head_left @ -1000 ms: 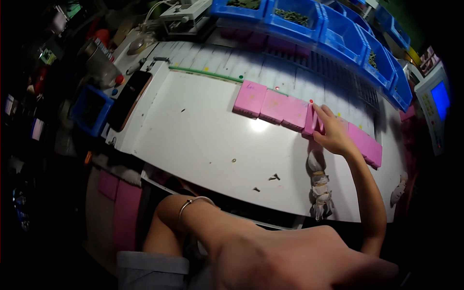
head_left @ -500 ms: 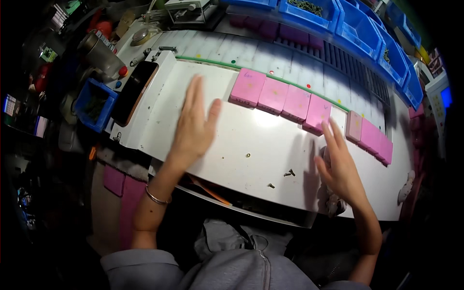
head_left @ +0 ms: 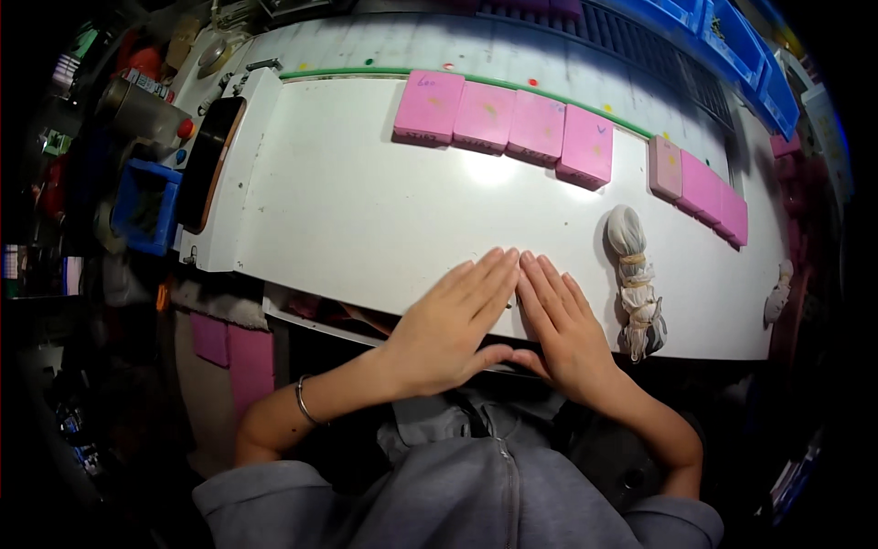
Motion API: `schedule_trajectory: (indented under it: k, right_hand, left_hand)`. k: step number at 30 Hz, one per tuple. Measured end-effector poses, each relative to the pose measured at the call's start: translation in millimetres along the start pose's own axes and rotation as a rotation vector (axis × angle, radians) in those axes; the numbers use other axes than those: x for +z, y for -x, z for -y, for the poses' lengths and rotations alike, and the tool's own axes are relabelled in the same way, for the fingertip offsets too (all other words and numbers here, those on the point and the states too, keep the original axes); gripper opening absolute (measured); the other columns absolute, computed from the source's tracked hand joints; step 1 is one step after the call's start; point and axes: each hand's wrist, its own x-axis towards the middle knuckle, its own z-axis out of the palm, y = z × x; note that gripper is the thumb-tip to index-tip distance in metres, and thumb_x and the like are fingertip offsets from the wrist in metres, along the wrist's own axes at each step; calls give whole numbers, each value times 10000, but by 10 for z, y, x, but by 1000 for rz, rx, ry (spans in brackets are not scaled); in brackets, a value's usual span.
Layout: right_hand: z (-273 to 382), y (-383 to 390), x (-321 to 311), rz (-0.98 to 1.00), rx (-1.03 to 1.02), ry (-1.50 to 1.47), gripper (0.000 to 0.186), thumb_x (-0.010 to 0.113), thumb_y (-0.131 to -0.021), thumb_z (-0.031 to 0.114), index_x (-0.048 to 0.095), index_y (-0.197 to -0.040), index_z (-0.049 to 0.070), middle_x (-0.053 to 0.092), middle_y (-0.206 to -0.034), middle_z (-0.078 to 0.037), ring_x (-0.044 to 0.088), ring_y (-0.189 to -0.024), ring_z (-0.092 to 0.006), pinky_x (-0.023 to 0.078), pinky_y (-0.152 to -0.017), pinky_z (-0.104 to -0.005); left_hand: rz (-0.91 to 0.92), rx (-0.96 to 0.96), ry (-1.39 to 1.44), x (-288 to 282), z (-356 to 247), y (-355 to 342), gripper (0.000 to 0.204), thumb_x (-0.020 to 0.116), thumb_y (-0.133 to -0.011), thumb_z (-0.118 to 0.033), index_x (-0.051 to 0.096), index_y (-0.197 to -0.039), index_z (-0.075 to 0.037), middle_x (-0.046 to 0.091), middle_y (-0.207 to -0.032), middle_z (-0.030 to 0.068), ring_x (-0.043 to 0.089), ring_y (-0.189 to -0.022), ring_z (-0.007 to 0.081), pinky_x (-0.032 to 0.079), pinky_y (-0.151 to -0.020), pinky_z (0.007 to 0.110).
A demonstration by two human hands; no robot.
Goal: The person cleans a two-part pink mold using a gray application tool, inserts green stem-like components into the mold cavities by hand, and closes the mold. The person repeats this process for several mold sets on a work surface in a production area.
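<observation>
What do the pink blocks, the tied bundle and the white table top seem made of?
Pink blocks: opaque, mostly matte, straight-edged; perhaps dense foam or stone, the look leaves it open.
Tied bundle: soft, dull cloth or thin film, judging by its many folds.
White table top: hard, smooth, glossy, perhaps laminate; it shows bright glare.

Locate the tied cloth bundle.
In the head view, the tied cloth bundle lies on the white tabletop, right of centre, just to the right of the right hand.
</observation>
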Motion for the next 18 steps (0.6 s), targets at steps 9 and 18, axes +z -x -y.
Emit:
schedule_trajectory:
  k: [9,18]
  right_hand:
    - [52,497,-189,148,-8,-126,722,683,-737,221,353,-1330,-26,319,-1423,-163,318,-1313,-313,331,-1031,-418]
    - [-454,-143,-762,-229,74,-216,465,637,-759,30,484,-1195,-20,545,-1160,-204,526,-1073,-372,454,-908,-389]
  left_hand:
    - [49,121,176,203,-318,203,634,587,-844,-291,369,-1317,69,346,-1395,214,309,-1322,320,288,-1052,420]
    - [-164,171,389,270,-285,241,294,655,-787,-122,607,-1031,35,603,-1080,158,552,-1095,306,466,-888,374]
